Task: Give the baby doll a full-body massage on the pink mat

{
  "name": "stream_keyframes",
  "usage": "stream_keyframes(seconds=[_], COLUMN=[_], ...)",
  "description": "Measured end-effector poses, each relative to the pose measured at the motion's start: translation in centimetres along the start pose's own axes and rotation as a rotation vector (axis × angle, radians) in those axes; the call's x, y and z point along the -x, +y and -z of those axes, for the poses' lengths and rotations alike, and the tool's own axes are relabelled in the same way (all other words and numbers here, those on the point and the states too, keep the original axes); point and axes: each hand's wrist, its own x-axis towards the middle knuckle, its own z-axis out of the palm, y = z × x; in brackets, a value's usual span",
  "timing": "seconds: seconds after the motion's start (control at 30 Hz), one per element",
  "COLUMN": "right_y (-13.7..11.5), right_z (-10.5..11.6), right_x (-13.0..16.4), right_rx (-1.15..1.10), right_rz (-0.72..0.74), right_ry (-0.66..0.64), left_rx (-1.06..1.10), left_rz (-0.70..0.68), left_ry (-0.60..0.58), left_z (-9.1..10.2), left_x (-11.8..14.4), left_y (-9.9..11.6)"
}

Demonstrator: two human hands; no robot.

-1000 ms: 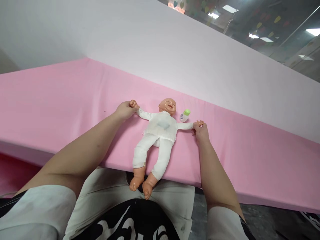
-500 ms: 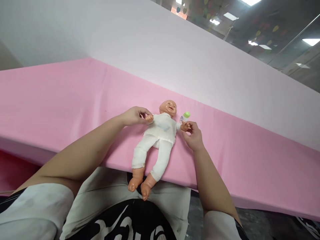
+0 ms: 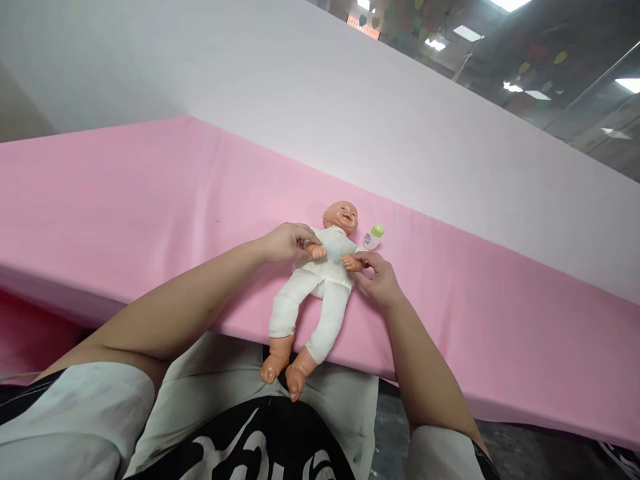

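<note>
A baby doll [image 3: 325,287] in a white cloth body lies on its back on the pink-covered table [image 3: 150,233], head away from me and feet over the near edge. My left hand [image 3: 293,243] is closed around the doll's arm at the left of the view, near its wrist. On the other side, my right hand [image 3: 379,277] pinches the doll's other arm at the wrist. Both doll hands rest over its belly, close together. Just beyond my right hand lies a small white bottle with a green cap [image 3: 373,236], which neither hand touches.
A white wall [image 3: 300,93] rises behind the table, with a glass pane [image 3: 500,67] above it at the upper right. My lap [image 3: 200,393] is against the table's near edge. Something red [image 3: 35,333] shows below the table at the left.
Both hands have moved inward, bringing the doll's arms from spread out at its sides to folded over its belly. The bottle is now more fully visible.
</note>
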Motion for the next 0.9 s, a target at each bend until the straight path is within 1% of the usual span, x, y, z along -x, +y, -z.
stream_keyframes(seconds=[0.1, 0.17, 0.23, 0.3, 0.37, 0.4, 0.47, 0.5, 0.57, 0.67, 0.77, 0.83, 0.9], right_y=[2.2, 4.2, 6.6, 8.8, 10.5, 11.1, 11.7, 11.6, 10.8, 8.0, 4.3, 1.9, 0.0], right_z=[0.9, 1.8, 2.6, 3.1, 3.3, 3.4, 3.3, 3.2, 3.2, 3.0, 2.4, 1.6, 0.7], right_x=[0.0, 0.0, 0.2, 0.3, 0.5, 0.6, 0.6, 0.6, 0.5, 0.3, 0.2, 0.2, 0.3], right_rx=[-0.186, -0.288, -0.323, -0.296, -0.250, -0.228, -0.200, -0.200, -0.224, -0.248, -0.186, -0.070, 0.060], right_rz=[-0.166, -0.249, -0.354, -0.551, -0.739, -0.806, -0.863, -0.856, -0.780, -0.558, -0.293, -0.126, 0.022], right_ry=[0.184, 0.343, 0.424, 0.457, 0.462, 0.451, 0.424, 0.417, 0.422, 0.433, 0.419, 0.280, 0.146], left_rx=[0.088, 0.144, 0.187, 0.262, 0.375, 0.430, 0.493, 0.499, 0.478, 0.435, 0.408, 0.314, 0.163], left_rz=[0.101, 0.156, 0.241, 0.370, 0.483, 0.515, 0.515, 0.491, 0.419, 0.279, 0.165, 0.103, 0.018], left_ry=[0.205, 0.342, 0.456, 0.533, 0.564, 0.564, 0.548, 0.529, 0.476, 0.366, 0.225, 0.127, 0.040], left_z=[0.8, 1.6, 2.3, 3.0, 3.5, 3.7, 4.0, 4.0, 3.9, 3.4, 2.7, 2.2, 1.8], left_x=[-0.3, -0.5, -0.8, -1.0, -1.2, -1.2, -1.2, -1.1, -0.9, -0.6, -0.2, 0.1, 0.3], left_y=[-1.0, -2.1, -3.4, -4.8, -6.0, -6.5, -7.0, -7.0, -6.5, -5.0, -3.1, -1.9, -0.8])
